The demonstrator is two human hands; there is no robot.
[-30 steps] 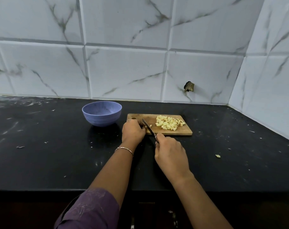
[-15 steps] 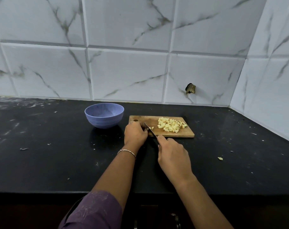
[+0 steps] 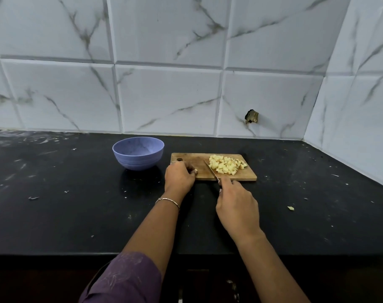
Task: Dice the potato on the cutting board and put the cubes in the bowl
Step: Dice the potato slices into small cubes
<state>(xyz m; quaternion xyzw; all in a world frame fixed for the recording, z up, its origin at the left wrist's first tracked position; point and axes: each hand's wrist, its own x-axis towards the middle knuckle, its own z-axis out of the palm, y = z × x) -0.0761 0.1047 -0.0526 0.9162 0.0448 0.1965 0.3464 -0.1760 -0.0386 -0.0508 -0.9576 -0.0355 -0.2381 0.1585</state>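
A wooden cutting board (image 3: 247,176) lies on the black counter, with a pile of pale yellow potato cubes (image 3: 226,164) on its right half. Left of the board stands a blue bowl (image 3: 138,153), and I see nothing in it. My right hand (image 3: 237,206) grips a knife (image 3: 210,171) whose blade lies across the board, tip next to the cubes. My left hand (image 3: 179,177) rests curled on the board's left end, with a small potato bit (image 3: 195,170) at its fingertips.
The black counter (image 3: 76,204) is speckled with small scraps. A stray potato piece (image 3: 290,207) lies to the right. Marble-look tiled walls close the back and the right side, and the counter's front edge runs under my forearms.
The knife blade has shifted right, away from my left hand and up to the cube pile. My left hand stays on the board's left end.
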